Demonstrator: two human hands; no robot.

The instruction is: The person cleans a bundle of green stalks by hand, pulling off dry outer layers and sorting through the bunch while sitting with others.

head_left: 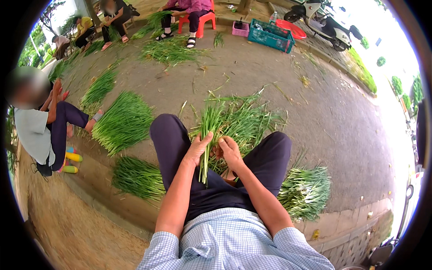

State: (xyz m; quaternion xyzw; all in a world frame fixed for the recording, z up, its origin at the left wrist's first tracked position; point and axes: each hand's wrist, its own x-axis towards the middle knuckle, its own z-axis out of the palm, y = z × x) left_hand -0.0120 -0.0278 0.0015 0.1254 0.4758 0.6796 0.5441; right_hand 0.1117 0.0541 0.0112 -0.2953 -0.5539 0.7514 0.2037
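In the head view, the person's left knee (170, 128) and right knee (276, 146) are framing the working space, bounding it on both sides. Beyond them, grey pavement (342, 130) is stretching forward and to the right, with stray stalks lying here and there on it. A kerb (337, 65) is edging it at the upper right, and a teal crate (270, 38) is standing well apart from the hands, near that edge. A loose heap of green stalks (252, 123) is spreading just ahead, between and beyond the knees. On the left, a large pile (123, 121) is lying outside the left knee, and a smaller pile (137, 177) is resting nearer the person; on the right, a pale-stemmed pile (306, 193) is sitting beside the right thigh. A seated co-worker (33, 130) is occupying the far left.

The left grip (198, 150) is wrapping round a slender bunch of stalks (210, 119), fingers curled and thumb lying along it. The bunch is standing between the knees, its leafy ends pointing away and its pale ends hanging toward the lap. The right grip (229, 150) is hovering just beside the bunch, thumb and fingers bent nearly together; whether they are pinching anything is impossible to tell.
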